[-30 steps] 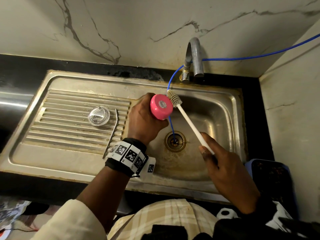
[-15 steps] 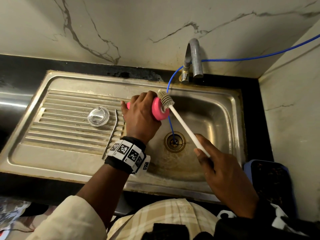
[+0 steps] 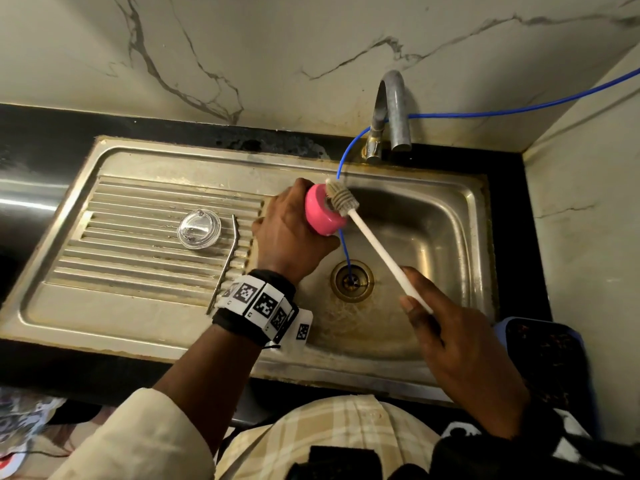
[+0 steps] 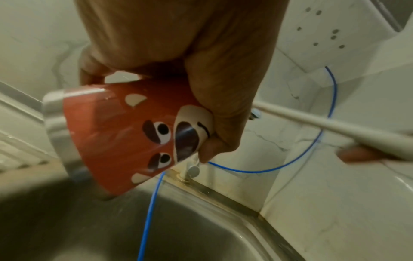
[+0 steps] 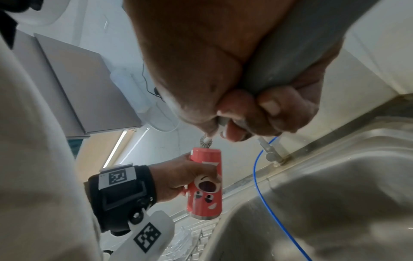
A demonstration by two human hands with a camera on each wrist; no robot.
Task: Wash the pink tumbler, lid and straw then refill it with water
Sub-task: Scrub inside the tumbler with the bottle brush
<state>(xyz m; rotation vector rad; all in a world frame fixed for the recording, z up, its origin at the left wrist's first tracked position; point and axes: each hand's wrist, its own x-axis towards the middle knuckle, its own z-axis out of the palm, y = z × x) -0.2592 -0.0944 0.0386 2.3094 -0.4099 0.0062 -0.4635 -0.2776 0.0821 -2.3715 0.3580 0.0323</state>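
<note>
Pink tumbler (image 3: 323, 213) sits upside down in your left hand (image 3: 289, 233), fingers wrapped round it. Your right hand (image 3: 460, 348) grips the bottle brush (image 3: 377, 247), bristles touching the tumbler's base.

One tumbler (image 3: 323, 212), one lid (image 3: 199, 229), one straw (image 3: 227, 259), one brush (image 3: 372, 237)

A steel sink (image 3: 114, 327) is set into a black tabletop (image 3: 52, 126) against a marble wall. Its left part is a ribbed draining board; the basin with a round drain (image 3: 352, 279) takes up the right part. On the ribs lie a clear round lid (image 3: 199, 229) and, just to its right, a thin metal straw (image 3: 227, 261) with a bent far end. A tap (image 3: 391, 112) stands at the far edge, and a blue hose (image 3: 344, 244) runs down into the drain.
</note>
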